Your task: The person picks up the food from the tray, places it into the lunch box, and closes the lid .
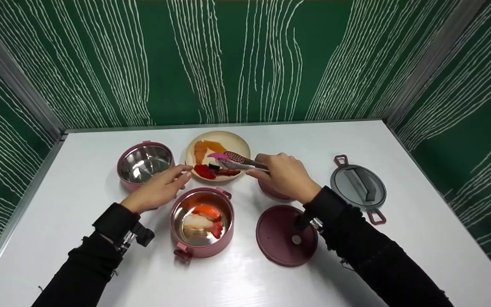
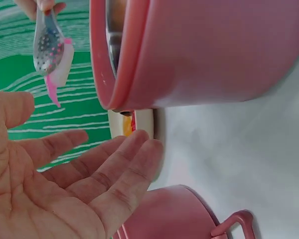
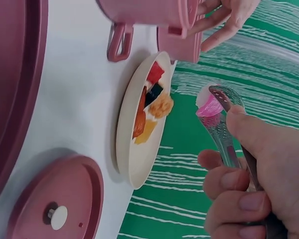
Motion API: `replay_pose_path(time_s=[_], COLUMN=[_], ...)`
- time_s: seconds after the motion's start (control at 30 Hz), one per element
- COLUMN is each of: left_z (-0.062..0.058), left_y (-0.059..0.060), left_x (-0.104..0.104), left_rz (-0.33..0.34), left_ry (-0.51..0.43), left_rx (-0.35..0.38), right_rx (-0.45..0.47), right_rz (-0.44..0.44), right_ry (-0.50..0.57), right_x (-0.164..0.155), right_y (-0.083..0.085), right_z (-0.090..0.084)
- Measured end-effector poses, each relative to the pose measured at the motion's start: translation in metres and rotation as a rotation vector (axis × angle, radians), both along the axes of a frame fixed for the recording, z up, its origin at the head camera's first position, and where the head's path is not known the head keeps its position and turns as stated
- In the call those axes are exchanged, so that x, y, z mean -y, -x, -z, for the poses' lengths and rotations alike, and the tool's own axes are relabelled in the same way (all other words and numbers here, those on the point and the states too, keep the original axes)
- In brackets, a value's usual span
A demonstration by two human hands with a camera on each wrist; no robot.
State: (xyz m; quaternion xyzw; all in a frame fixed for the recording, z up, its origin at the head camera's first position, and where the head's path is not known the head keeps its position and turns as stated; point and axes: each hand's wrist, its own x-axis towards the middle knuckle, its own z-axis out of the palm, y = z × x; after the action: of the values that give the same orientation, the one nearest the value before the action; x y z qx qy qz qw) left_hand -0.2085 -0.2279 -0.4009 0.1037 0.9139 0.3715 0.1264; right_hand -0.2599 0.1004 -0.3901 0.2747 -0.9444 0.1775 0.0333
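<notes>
My right hand (image 1: 286, 175) grips metal tongs (image 1: 245, 162) above a cream plate (image 1: 239, 147). Between the perforated tips they pinch a pink and white food piece (image 3: 209, 103), probably toy sushi. Orange, red and dark food pieces (image 1: 205, 172) lie on the plate. My left hand (image 1: 158, 187) hovers with extended fingers between two pink pots, palm showing in the left wrist view, holding nothing. The nearer pot (image 1: 203, 251) has a steel inside with orange, white and red sushi-like pieces (image 1: 203, 221) in it. The farther pot (image 1: 145, 162) shows a bare steel inside.
A maroon lid (image 1: 277, 247) lies below my right forearm. Another round maroon piece (image 1: 273, 192) is partly covered by my right hand. To the right rests a grey see-through lid (image 1: 343, 187) with a dark handle. Green walls (image 1: 245, 64) border the white table (image 1: 237, 281).
</notes>
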Motion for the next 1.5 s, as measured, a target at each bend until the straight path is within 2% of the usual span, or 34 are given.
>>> replay_pose_path(time_s=[0.13, 0.33, 0.53, 0.87, 1.0, 1.13, 1.5], left_z=[0.001, 0.004, 0.013, 0.025, 0.03, 0.035, 0.047], left_y=[-0.007, -0.02, -0.03, -0.044, -0.049, -0.054, -0.052], left_x=[0.003, 0.007, 0.008, 0.009, 0.011, 0.011, 0.012], left_rz=[0.006, -0.004, 0.007, -0.026, -0.045, -0.052, -0.076], left_ry=[-0.047, -0.079, -0.078, -0.104, -0.133, -0.166, -0.213], left_rx=[-0.059, -0.088, -0.139, -0.139, -0.128, -0.151, -0.168], right_rx=[-0.028, -0.093, -0.054, -0.038, -0.037, -0.049, -0.053], right_rz=[-0.028, -0.107, -0.185, -0.272, -0.306, -0.343, -0.379], right_ry=[0.009, 0.041, 0.021, -0.061, -0.081, -0.109, -0.213], right_x=[-0.001, -0.002, 0.0, 0.007, 0.009, 0.015, 0.025], right_y=[-0.01, -0.026, -0.046, -0.072, -0.078, -0.083, -0.087], right_z=[-0.002, -0.005, -0.006, -0.001, 0.001, 0.005, 0.01])
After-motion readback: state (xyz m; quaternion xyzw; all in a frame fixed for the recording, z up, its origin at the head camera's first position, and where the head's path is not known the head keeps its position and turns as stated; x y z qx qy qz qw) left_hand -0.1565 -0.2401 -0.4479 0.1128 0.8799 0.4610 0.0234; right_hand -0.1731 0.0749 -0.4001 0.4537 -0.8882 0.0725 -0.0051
